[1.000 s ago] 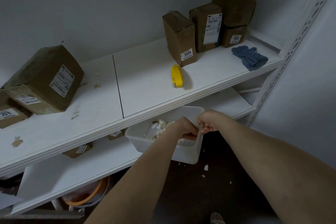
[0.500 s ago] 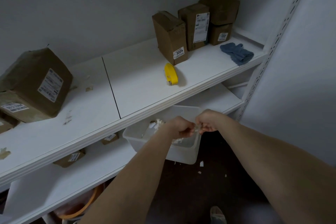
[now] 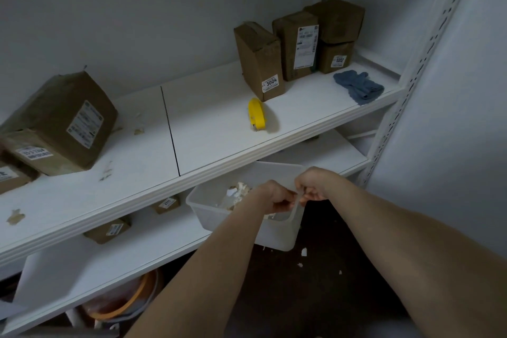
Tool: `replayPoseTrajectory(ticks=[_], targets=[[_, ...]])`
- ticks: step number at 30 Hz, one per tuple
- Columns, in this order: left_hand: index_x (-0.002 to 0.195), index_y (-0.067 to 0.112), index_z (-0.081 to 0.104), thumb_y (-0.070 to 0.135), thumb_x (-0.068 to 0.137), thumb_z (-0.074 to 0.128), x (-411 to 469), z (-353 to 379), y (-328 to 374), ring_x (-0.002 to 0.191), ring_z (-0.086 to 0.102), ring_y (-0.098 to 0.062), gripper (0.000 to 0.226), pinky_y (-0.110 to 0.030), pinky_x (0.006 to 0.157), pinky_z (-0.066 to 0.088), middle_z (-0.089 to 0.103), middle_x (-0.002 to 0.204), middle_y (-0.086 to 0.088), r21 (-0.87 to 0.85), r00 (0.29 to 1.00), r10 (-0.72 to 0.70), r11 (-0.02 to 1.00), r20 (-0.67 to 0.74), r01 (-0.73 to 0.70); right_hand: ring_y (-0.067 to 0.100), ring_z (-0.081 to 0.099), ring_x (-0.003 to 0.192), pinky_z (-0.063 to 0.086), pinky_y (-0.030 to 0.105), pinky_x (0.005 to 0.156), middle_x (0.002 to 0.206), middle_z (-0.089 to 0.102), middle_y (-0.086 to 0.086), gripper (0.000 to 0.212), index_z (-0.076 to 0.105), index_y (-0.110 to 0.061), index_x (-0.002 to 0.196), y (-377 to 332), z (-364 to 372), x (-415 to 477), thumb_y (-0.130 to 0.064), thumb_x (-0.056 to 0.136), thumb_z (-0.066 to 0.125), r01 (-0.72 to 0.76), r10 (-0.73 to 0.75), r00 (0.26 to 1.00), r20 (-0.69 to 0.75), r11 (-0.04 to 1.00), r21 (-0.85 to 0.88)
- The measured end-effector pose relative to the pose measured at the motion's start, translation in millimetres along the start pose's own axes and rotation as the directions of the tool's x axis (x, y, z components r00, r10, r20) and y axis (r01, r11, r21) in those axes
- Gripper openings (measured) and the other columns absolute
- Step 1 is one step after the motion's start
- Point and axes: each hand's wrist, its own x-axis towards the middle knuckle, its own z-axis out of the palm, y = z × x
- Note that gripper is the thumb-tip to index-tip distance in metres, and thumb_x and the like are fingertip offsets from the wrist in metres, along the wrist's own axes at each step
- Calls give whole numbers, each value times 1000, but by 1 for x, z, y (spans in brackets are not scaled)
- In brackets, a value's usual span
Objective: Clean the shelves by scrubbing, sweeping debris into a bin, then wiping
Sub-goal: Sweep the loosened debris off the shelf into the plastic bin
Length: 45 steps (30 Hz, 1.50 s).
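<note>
A translucent white plastic bin (image 3: pixel 208 210) hangs in the air in front of the lower shelf, with pale paper scraps (image 3: pixel 238 191) inside. My left hand (image 3: pixel 275 197) and my right hand (image 3: pixel 312 183) both grip its near rim, fingers curled over the edge. On the upper white shelf (image 3: pixel 219 123) lie a yellow scrubbing tool (image 3: pixel 256 114) and a crumpled blue cloth (image 3: pixel 359 86). Brownish stains and bits of debris (image 3: pixel 15 217) mark the left part of that shelf.
Brown cardboard boxes stand at the shelf's back right (image 3: pixel 259 59) and a large one lies at the left (image 3: pixel 60 123). Small boxes (image 3: pixel 109 229) sit on the lower shelf. White scraps (image 3: pixel 303 252) dot the dark floor. A perforated upright (image 3: pixel 411 82) borders the right.
The view has shifted a little to the left and up. Both hands have stayed on the bin's rim, and the bin has barely moved.
</note>
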Motion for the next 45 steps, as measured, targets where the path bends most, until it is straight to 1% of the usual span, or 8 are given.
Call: replayPoseTrajectory(ticks=[7, 13, 17, 19, 24, 29, 41, 45], targets=[[108, -8, 63, -3, 87, 61, -3, 9, 4, 46, 59, -7, 22, -14, 46, 50, 62, 73, -10, -98, 995, -8, 995, -98, -2, 8, 53, 34, 36, 12, 35, 73, 59, 18, 9, 49, 2, 95, 8, -12, 1, -3, 93, 41, 22, -16, 995, 96, 998, -59], [76, 3, 59, -3, 88, 58, -9, 22, 7, 29, 44, -3, 13, -11, 35, 40, 53, 40, 0, -137, 991, -26, 991, -130, 8, 8, 51, 25, 34, 12, 28, 45, 58, 20, 12, 48, 4, 93, 15, -17, -5, -6, 95, 41, 5, 3, 992, 129, 998, -64], [87, 0, 60, -1, 82, 67, -9, 34, 2, 43, 50, -8, 8, -15, 38, 43, 57, 64, -7, -121, 988, -60, 992, -140, 43, 9, 53, 27, 36, 11, 29, 49, 59, 21, 33, 41, 4, 127, 23, -26, -12, -4, 94, 41, 21, -18, 996, 89, 999, -35], [94, 1, 62, 2, 81, 69, -8, 40, 2, 55, 54, -11, 15, -17, 42, 48, 58, 72, -8, -125, 984, -53, 992, -169, 32, 9, 53, 27, 37, 12, 31, 62, 59, 24, 29, 42, 3, 122, 24, -28, -14, -4, 94, 40, 21, -17, 996, 84, 999, -46], [88, 2, 67, 8, 81, 72, -4, 56, 4, 76, 63, -15, 10, -26, 79, 56, 66, 90, -12, -98, 982, -46, 995, -181, 29, 6, 48, 25, 34, 12, 31, 39, 56, 18, 15, 46, 5, 98, 27, -38, -21, -7, 96, 37, -3, 12, 996, 93, 995, -96], [103, -4, 66, 7, 83, 70, -9, 64, 7, 89, 63, -19, 23, -24, 76, 56, 66, 109, -17, -122, 989, -8, 992, -145, -10, 8, 48, 24, 33, 11, 29, 36, 54, 12, 13, 45, 3, 100, 30, -46, -23, -7, 95, 38, -16, 22, 997, 70, 997, -81], [96, -2, 65, 3, 85, 66, -5, 65, 14, 61, 59, -12, 12, -20, 54, 54, 62, 77, -10, 154, 991, 11, 988, -136, 10, 7, 48, 27, 35, 12, 34, 50, 59, 14, 15, 50, 2, 86, 32, -48, -19, -7, 95, 42, -21, 28, 999, 47, 990, -140], [81, 2, 60, 6, 88, 62, -15, 49, 25, 63, 61, -14, 8, -28, 69, 56, 64, 77, -10, 258, 990, 15, 966, -137, 21, 9, 49, 28, 32, 13, 32, 73, 68, 21, 11, 47, 3, 93, 24, -46, -19, -6, 95, 41, -11, 19, 999, 44, 982, -189]])
